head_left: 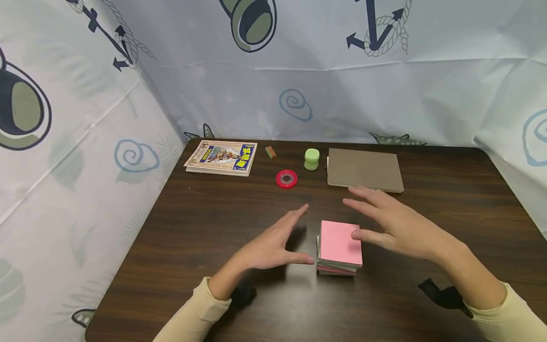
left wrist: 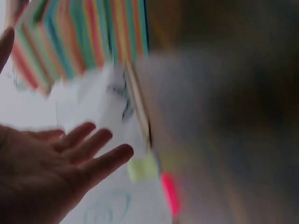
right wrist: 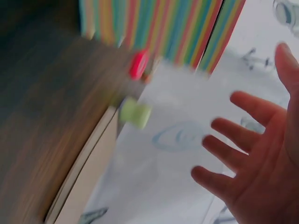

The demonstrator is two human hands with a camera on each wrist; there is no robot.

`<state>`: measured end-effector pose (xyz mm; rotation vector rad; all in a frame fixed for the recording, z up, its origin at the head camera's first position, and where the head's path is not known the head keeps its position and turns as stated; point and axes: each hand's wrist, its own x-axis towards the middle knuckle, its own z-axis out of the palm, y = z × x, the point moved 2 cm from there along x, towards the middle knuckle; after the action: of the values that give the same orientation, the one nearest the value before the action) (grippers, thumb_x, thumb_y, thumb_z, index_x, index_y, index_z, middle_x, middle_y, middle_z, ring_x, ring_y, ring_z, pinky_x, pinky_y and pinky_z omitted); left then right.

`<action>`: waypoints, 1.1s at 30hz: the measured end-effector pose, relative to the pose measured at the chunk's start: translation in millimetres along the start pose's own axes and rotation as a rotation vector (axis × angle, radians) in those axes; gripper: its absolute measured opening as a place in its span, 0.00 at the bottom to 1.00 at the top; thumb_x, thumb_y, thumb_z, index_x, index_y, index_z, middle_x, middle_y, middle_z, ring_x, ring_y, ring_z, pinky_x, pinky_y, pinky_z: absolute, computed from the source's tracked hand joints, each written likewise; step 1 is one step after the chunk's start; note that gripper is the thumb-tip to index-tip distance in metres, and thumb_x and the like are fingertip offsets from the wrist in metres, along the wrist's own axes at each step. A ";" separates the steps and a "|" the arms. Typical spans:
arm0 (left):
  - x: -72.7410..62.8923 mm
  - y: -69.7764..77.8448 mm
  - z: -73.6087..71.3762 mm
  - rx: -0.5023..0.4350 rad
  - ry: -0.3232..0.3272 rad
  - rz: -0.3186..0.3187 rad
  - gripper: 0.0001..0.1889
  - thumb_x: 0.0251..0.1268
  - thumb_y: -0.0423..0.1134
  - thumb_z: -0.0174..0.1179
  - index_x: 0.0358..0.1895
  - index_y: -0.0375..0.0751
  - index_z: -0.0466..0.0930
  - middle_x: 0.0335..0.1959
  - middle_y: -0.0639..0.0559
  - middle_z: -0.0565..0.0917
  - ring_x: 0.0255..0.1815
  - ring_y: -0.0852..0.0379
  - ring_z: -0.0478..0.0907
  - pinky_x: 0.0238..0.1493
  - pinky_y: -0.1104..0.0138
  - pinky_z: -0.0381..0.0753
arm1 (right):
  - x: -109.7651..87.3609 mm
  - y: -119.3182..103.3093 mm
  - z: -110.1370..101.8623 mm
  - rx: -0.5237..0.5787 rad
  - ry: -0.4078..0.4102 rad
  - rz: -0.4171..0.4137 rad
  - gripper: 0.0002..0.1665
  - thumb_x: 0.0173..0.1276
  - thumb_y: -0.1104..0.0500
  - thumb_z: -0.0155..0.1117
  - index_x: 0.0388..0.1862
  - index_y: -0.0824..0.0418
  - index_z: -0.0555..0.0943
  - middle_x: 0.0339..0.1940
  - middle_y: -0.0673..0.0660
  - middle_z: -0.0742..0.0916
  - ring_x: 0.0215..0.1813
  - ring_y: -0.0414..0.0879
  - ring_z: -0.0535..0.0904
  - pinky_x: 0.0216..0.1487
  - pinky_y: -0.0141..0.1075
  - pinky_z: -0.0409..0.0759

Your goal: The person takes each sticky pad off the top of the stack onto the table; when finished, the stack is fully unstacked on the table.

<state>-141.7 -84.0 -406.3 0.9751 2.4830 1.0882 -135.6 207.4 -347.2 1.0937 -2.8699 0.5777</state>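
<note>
A stack of square coloured paper pads (head_left: 340, 242) with a pink top sheet stands on the dark wooden table, its layers slightly out of line. Both wrist views show its sides striped in many colours, blurred in the left wrist view (left wrist: 86, 35). To the left of the stack is my left hand (head_left: 271, 244), fingers extended and thumb pointing at the stack's side, holding nothing. On the other side, my right hand (head_left: 397, 228) is spread with its palm facing the stack. Its thumb overlaps the pink sheet's right edge in the head view, and its fingers (right wrist: 236, 133) are apart.
Along the back of the table lie a comic-style book (head_left: 222, 156), a small orange-and-green eraser (head_left: 270, 152), a red tape roll (head_left: 280, 179), a light green container (head_left: 312, 159) and a grey-brown notebook (head_left: 363, 168). Printed white cloth (head_left: 239, 95) hangs behind and at the left.
</note>
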 end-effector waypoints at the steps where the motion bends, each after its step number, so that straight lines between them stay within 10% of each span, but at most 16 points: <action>1: 3.2 3.1 5.3 -0.041 -0.002 -0.001 0.59 0.51 0.62 0.70 0.79 0.56 0.39 0.76 0.52 0.56 0.75 0.56 0.54 0.69 0.51 0.60 | -0.2 -6.5 2.0 0.005 -0.016 -0.016 0.42 0.66 0.34 0.62 0.76 0.44 0.63 0.78 0.47 0.60 0.76 0.51 0.55 0.69 0.53 0.59; 15: 28.6 15.1 42.3 -0.313 0.028 0.059 0.48 0.43 0.43 0.80 0.69 0.53 0.59 0.65 0.59 0.70 0.64 0.56 0.71 0.60 0.60 0.72 | -2.2 -38.2 24.6 -0.004 -0.128 -0.076 0.44 0.60 0.39 0.71 0.73 0.48 0.69 0.73 0.52 0.69 0.70 0.48 0.67 0.63 0.47 0.70; 33: 29.3 15.1 47.4 -0.240 0.078 0.085 0.48 0.41 0.41 0.81 0.67 0.51 0.60 0.63 0.58 0.71 0.63 0.59 0.71 0.61 0.63 0.70 | 1.3 -38.1 24.7 0.016 0.048 -0.167 0.39 0.49 0.52 0.79 0.62 0.52 0.78 0.62 0.49 0.77 0.56 0.40 0.75 0.47 0.37 0.79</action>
<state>-133.9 -30.7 -427.0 0.9893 2.3179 1.4374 -109.1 171.9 -357.3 1.2874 -2.7033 0.6093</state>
